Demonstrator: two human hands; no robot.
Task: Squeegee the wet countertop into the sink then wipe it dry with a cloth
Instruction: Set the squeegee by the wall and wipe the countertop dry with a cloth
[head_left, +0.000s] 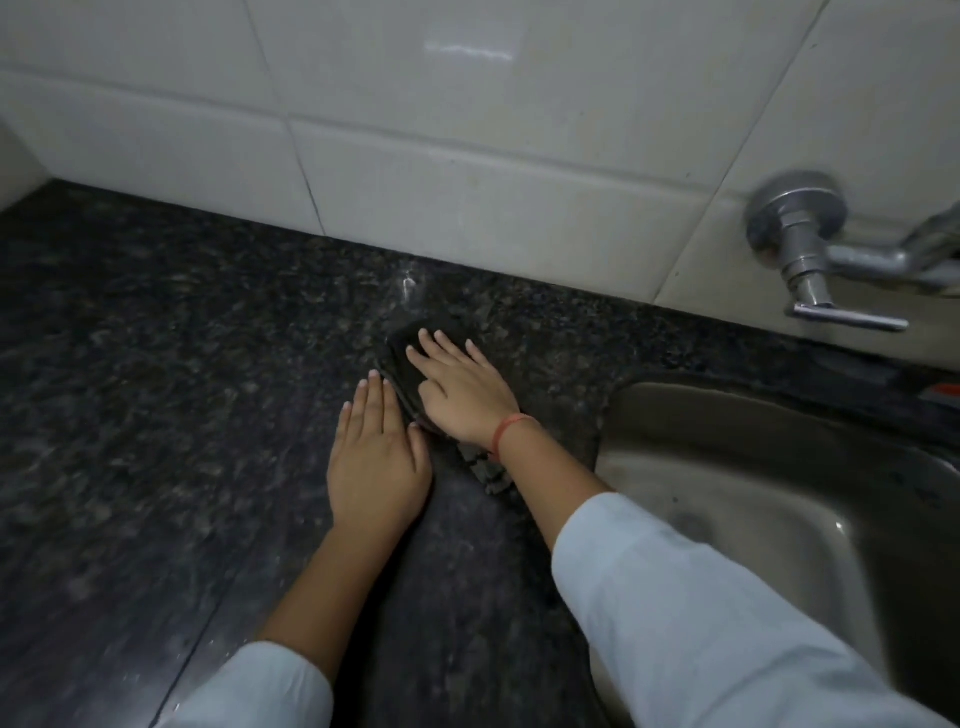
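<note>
A dark cloth (402, 358) lies on the dark speckled granite countertop (156, 364), left of the steel sink (753, 467). My right hand (462, 389) presses flat on the cloth, fingers spread, a red thread band on the wrist. More of the cloth (488, 470) shows below that wrist. My left hand (376, 457) rests flat on the counter just left of the cloth, fingers together, its thumb side touching the cloth's edge. No squeegee is in view.
A white tiled wall (467, 156) rises behind the counter. A metal tap (810, 260) juts from the wall above the sink at the right. The counter's surface stretches left and toward me.
</note>
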